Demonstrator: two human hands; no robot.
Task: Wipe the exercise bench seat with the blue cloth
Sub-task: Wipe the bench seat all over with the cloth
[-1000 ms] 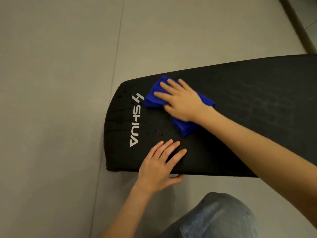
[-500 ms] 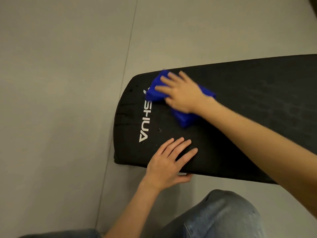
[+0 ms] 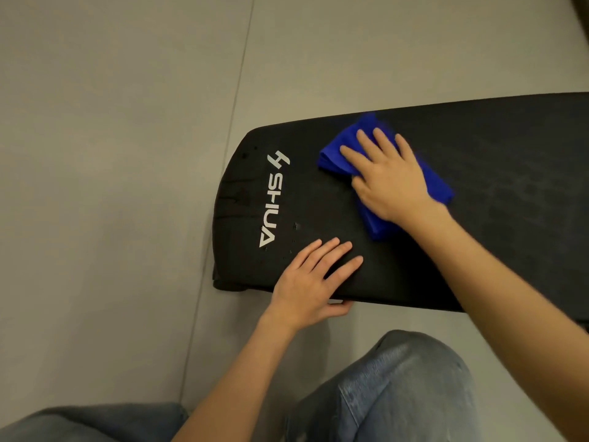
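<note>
The floor [image 3: 95,154] was smooth grey tile under dim, warm light. A thin grout line [image 3: 237,100] ran down it, with plain slabs on either side. Far right of that line, a dark strip [image 3: 581,4] cut the top corner.

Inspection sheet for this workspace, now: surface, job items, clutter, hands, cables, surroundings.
Surface: black bench, padded top, white logo near its rounded end; a few droplets beside the logo.
Job's things: blue cloth, bunched, lying on the bench near the far edge.
Clutter: nothing seen.
Hands: right hand presses flat on the cloth, fingers straight; left hand rests flat on the bench's near edge, thumb against the edge's side.
Cables: nothing seen.
Surroundings: grey tiled floor all round; the person's jeans at the bottom of the view.
</note>
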